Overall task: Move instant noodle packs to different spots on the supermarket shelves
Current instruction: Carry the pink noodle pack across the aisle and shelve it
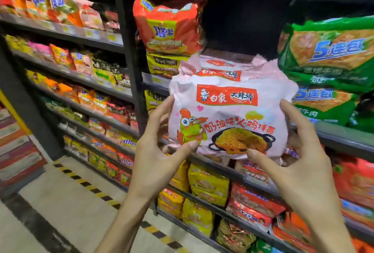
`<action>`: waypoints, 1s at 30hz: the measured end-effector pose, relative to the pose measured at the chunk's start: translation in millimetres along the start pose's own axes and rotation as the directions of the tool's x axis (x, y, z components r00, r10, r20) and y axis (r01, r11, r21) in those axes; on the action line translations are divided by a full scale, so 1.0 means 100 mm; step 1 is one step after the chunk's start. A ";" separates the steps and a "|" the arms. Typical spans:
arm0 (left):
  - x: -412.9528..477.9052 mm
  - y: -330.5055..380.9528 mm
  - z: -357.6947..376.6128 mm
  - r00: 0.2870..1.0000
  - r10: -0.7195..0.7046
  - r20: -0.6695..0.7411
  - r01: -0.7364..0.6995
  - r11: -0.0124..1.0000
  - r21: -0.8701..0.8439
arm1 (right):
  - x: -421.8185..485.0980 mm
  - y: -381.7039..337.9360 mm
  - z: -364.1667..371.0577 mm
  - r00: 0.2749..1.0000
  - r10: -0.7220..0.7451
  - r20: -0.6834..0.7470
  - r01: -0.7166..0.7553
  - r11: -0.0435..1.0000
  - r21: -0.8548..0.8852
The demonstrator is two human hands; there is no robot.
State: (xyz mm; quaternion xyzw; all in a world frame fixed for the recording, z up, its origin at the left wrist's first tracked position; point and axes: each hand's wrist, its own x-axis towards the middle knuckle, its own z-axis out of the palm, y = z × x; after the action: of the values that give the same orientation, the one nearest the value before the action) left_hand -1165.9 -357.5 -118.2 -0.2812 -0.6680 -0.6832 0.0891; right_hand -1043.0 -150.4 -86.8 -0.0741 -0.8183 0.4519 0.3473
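- both forearms come up from the bottom edge, nearest of all; the left hand [162, 151] and right hand [299, 151] hold the pink noodle pack [228, 115] between them, one at each lower corner.
- shelves [344, 137] fill the view, dark metal racks running off to the left, every level crowded with packs. the pink noodle pack is out in front of the middle level's rim, carried in the air as far as i can tell.
- green packs [332, 50] lie stacked just right of it, fronts out so the labels read from the aisle.
- dark gap [242, 26] sits above and behind the held pack, between orange and green; it looks like free room, though that is a guess.
- orange pack [168, 28] stands at upper left, propped on yellowish packs beneath.
- the pink noodle pack faces the camera, upright; two hands probably because a soft, puffy bag would sag from one corner.
- second pink pack [222, 61] lies right behind it on the shelf, same print, so the held one seems to be at its own stack.
- left thumb presses the front by the cartoon chicken, fingers round the side and back; right thumb pinches the bottom edge, forefinger up along the right side.
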 end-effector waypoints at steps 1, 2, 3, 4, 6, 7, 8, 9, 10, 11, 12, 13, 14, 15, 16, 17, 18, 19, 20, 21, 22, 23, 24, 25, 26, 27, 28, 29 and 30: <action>0.10 -0.03 -0.04 0.999 0.013 0.030 -0.012 1.000 -0.026 | 0.05 -0.04 0.05 1.000 -0.001 -0.015 0.001 1.000 -0.016; 0.22 -0.07 -0.10 0.998 0.030 0.061 -0.027 0.998 -0.049 | 0.10 -0.08 0.12 0.999 -0.004 -0.037 0.003 0.999 -0.036; 0.34 -0.11 -0.16 0.995 0.050 0.089 -0.043 0.996 -0.072 | 0.16 -0.12 0.19 0.998 -0.010 -0.063 0.007 0.998 -0.059; 0.47 -0.15 -0.22 0.991 0.067 0.115 -0.056 0.994 -0.095 | 0.23 -0.16 0.26 0.996 -0.017 -0.087 0.010 0.997 -0.075; 0.73 -0.24 -0.30 0.983 0.091 0.161 -0.071 0.989 -0.128 | 0.34 -0.22 0.40 0.990 -0.026 -0.139 0.014 0.996 -0.090; 0.85 -0.26 -0.33 0.978 0.108 0.179 -0.082 0.986 -0.143 | 0.39 -0.23 0.46 0.985 -0.036 -0.170 0.021 0.996 -0.092; 0.96 -0.28 -0.35 0.972 0.128 0.195 -0.097 0.982 -0.161 | 0.44 -0.24 0.52 0.978 -0.051 -0.202 0.033 0.995 -0.093; 1.07 -0.31 -0.36 0.966 0.148 0.212 -0.111 0.978 -0.179 | 0.48 -0.25 0.57 0.971 -0.065 -0.232 0.043 0.994 -0.097; 1.17 -0.33 -0.37 0.959 0.166 0.228 -0.122 0.973 -0.194 | 0.53 -0.25 0.62 0.963 -0.076 -0.258 0.050 0.993 -0.106; 1.27 -0.35 -0.37 0.954 0.179 0.241 -0.130 0.970 -0.206 | 0.58 -0.25 0.67 0.956 -0.086 -0.280 0.054 0.991 -0.121; 1.35 -0.37 -0.36 0.949 0.192 0.249 -0.139 0.967 -0.214 | 0.62 -0.26 0.70 0.949 -0.099 -0.298 0.059 0.989 -0.139; 1.42 -0.39 -0.35 0.946 0.203 0.254 -0.149 0.965 -0.217 | 0.67 -0.26 0.73 0.941 -0.111 -0.318 0.065 0.986 -0.154; 1.50 -0.40 -0.34 0.943 0.213 0.256 -0.159 0.963 -0.217 | 0.71 -0.27 0.76 0.932 -0.123 -0.340 0.071 0.984 -0.161; 1.57 -0.42 -0.33 0.941 0.223 0.255 -0.169 0.961 -0.218 | 0.77 -0.26 0.78 0.924 -0.135 -0.359 0.079 0.983 -0.167; 1.64 -0.43 -0.31 0.939 0.232 0.253 -0.178 0.960 -0.218 | 0.82 -0.26 0.80 0.918 -0.150 -0.368 0.089 0.980 -0.177; 1.71 -0.45 -0.29 0.939 0.241 0.246 -0.189 0.958 -0.218 | 0.88 -0.26 0.81 0.912 -0.171 -0.373 0.103 0.975 -0.196; 1.77 -0.45 -0.27 0.938 0.251 0.237 -0.201 0.955 -0.217 | 0.93 -0.26 0.82 0.906 -0.198 -0.375 0.121 0.968 -0.219; 1.83 -0.46 -0.24 0.937 0.263 0.228 -0.213 0.952 -0.220 | 0.98 -0.26 0.82 0.899 -0.223 -0.376 0.137 0.961 -0.241; 1.88 -0.46 -0.21 0.935 0.276 0.222 -0.224 0.946 -0.232 | 1.03 -0.26 0.82 0.894 -0.241 -0.378 0.148 0.955 -0.259; 1.93 -0.47 -0.19 0.932 0.289 0.217 -0.234 0.940 -0.248 | 1.09 -0.24 0.82 0.889 -0.251 -0.382 0.151 0.950 -0.273; 1.98 -0.49 -0.16 0.929 0.301 0.213 -0.243 0.935 -0.259 | 1.14 -0.23 0.82 0.885 -0.261 -0.385 0.156 0.946 -0.283; 2.02 -0.50 -0.13 0.928 0.310 0.208 -0.253 0.931 -0.262 | 1.19 -0.22 0.81 0.881 -0.273 -0.385 0.164 0.942 -0.291; 2.07 -0.51 -0.10 0.927 0.315 0.204 -0.259 0.930 -0.260 | 1.24 -0.20 0.80 0.879 -0.283 -0.383 0.173 0.939 -0.297; 2.11 -0.52 -0.07 0.927 0.316 0.202 -0.260 0.930 -0.259 | 1.29 -0.18 0.79 0.878 -0.289 -0.381 0.180 0.938 -0.298; 2.14 -0.53 -0.04 0.927 0.315 0.203 -0.260 0.930 -0.258 | 1.33 -0.16 0.78 0.878 -0.289 -0.380 0.185 0.940 -0.288; 2.17 -0.54 -0.02 0.927 0.318 0.202 -0.264 0.930 -0.255 | 1.37 -0.13 0.77 0.878 -0.287 -0.384 0.188 0.943 -0.274; 2.21 -0.55 0.01 0.925 0.323 0.198 -0.272 0.930 -0.248 | 1.41 -0.10 0.76 0.877 -0.287 -0.386 0.194 0.945 -0.263; 2.24 -0.56 0.03 0.924 0.330 0.194 -0.281 0.929 -0.240 | 1.44 -0.07 0.76 0.876 -0.290 -0.386 0.200 0.945 -0.258; 2.28 -0.57 0.05 0.922 0.336 0.192 -0.290 0.928 -0.235 | 1.48 -0.03 0.75 0.875 -0.297 -0.383 0.205 0.943 -0.263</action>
State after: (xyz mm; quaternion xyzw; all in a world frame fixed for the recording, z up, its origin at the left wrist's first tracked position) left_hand -1381.2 -289.6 -53.3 -0.4691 -0.5470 -0.6873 0.0911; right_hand -1200.6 -139.9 -36.7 -0.0986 -0.7717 0.2853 0.5598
